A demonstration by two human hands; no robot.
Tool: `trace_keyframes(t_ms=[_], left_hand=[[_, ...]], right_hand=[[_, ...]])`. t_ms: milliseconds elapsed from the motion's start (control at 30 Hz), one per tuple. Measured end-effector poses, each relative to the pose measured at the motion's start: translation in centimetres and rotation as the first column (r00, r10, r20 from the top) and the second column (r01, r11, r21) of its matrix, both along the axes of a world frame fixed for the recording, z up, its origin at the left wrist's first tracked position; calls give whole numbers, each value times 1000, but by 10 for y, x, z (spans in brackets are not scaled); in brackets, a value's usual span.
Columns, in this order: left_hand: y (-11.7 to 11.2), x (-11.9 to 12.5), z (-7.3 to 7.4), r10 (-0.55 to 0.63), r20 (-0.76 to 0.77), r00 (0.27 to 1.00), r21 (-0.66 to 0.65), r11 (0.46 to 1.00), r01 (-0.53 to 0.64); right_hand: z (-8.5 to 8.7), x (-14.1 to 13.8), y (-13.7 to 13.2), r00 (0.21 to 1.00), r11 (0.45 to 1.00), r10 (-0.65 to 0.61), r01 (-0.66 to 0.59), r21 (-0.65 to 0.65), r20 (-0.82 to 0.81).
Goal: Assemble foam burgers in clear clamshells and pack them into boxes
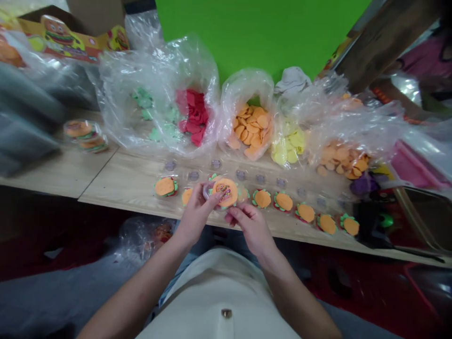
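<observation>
No words or numbers could be read. Lettering on the printed cardboard box (92, 43) at upper left was blurred; the label (223, 189) on the held toy burger (231, 197) was too small.

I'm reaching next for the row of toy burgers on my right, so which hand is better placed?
Probably your right hand: it's nearer those toy burgers, while your left hand has its thumb across the held burger.

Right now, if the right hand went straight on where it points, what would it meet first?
Most likely the packaged burger held by the left hand, just ahead of the right hand; depth leaves it unclear whether they already touch.
</observation>
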State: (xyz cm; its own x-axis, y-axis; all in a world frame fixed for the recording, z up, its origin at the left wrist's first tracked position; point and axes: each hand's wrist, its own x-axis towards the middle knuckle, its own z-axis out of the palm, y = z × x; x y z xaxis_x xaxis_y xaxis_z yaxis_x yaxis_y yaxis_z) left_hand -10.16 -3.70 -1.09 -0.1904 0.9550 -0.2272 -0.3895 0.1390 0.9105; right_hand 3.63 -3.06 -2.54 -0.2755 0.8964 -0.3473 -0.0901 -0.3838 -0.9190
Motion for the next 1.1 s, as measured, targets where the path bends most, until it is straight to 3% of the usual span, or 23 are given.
trace_keyframes(t_ms=[67, 100, 167, 233, 267, 333, 400, 500, 600, 667, 733, 800, 900, 967, 1000, 1100], left_hand=[[-6, -9, -2, -7, -7, 1000, -11, 1000, 7], [-9, -17, -4, -15, -13, 1000, -29, 999, 15], [-14, -42, -12, 8, -27, 1000, -88, 996, -11], [-16, -86, -22, 158, -101, 982, -145, 974, -171], [-16, -114, -26, 276, -194, 941, -155, 939, -307], [-16, -179, -28, 482, -423, 768, -115, 812, -572], [-18, -243, -22, 562, -565, 604, -57, 704, -708], [-20, -312, -7, 586, -624, 517, -17, 651, -759], [-18, -342, 2, 592, -648, 480, -7, 625, -780], [-19, -342, 0, 604, -647, 466, 3, 613, -790], [-25, -325, -9, 604, -630, 488, 1, 629, -778], [-32, -291, -24, 561, -596, 574, -51, 687, -725], [-41, -222, -51, 401, -467, 788, -224, 809, -544], [-41, -180, -65, 316, -262, 912, -337, 856, -393], [-39, -165, -70, 304, -154, 940, -370, 865, -340], [-31, -144, -76, 358, 19, 934, -397, 860, -321]], right_hand=[[-7, -10, -2, 974, 975, 217, -220, -29, -67], [-10, -15, -5, 924, 924, 382, -382, -10, -35], [-13, -29, -13, 733, 733, 659, -676, 79, 168], [-15, -42, -21, 551, 542, 728, -827, 149, 409], [-16, -47, -24, 514, 503, 710, -849, 164, 481], [-18, -55, -24, 513, 512, 678, -844, 163, 527], [-22, -58, -20, 538, 553, 652, -820, 151, 535], [-25, -58, -11, 558, 584, 623, -798, 149, 548], [-19, -61, 4, 569, 607, 586, -780, 153, 577], [-12, -73, 24, 574, 612, 527, -768, 189, 627], [-7, -99, 56, 573, 593, 432, -762, 259, 697], [-8, -135, 94, 550, 539, 266, -766, 351, 792], [-16, -195, 144, 347, 374, -25, -866, 331, 937], [-21, -227, 163, 276, 345, -78, -894, 286, 958], [-21, -238, 168, 253, 333, -80, -905, 265, 964], [-14, -247, 165, 230, 287, -71, -927, 240, 971]])
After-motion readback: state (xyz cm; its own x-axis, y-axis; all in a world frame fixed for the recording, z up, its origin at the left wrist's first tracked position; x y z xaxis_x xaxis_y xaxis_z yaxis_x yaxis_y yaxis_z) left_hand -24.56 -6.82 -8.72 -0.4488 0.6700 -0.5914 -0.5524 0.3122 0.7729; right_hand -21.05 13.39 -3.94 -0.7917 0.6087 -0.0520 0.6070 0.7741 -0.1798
